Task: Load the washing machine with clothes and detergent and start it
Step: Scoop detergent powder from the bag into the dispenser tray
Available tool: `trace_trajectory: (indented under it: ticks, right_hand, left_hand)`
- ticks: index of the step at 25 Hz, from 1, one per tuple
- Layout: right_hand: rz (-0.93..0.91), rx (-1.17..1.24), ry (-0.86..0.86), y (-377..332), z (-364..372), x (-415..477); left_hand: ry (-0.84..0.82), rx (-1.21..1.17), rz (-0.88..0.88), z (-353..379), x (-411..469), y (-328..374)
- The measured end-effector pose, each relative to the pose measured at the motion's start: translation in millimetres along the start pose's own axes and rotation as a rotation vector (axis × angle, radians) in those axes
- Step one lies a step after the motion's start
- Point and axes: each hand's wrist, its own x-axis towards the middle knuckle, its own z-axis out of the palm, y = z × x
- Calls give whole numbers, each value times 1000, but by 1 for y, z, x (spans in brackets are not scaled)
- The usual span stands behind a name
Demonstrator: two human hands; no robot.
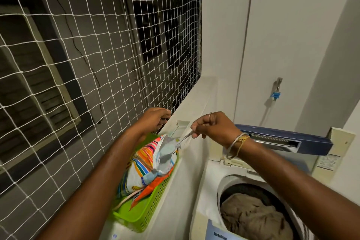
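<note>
Head view looks down at a top-loading washing machine (206, 191) with its lid (282, 138) raised and brownish clothes (251, 218) lying in the drum, low and to the right of both hands. Beside the machine, on a white ledge (187, 177), sits a green basket (148, 208) holding a colourfully striped detergent bag (144, 165). The right hand (214, 128) is pinched shut on the thin handle of a scoop (171, 148), whose bowl is heaped with pale blue powder and hovers right at the bag's open mouth. The left hand (153, 121) reaches just past the far end of the basket, fingers curled against the white netting (78, 64); whether it grips the bag cannot be told. On the machine's front panel a label reads "TurboDrum" (220, 235). Print on the bag is too small to read.
</note>
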Motion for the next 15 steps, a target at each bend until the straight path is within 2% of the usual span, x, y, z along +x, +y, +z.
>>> trace_trajectory:
  ticks: [9, 15]
  right_hand:
    - [69, 95, 34, -8, -45, 30]
    - [157, 89, 48, 15, -56, 81]
  left_hand:
    - [-44, 50, -105, 2, 49, -6]
    - [-69, 132, -189, 3, 81, -16]
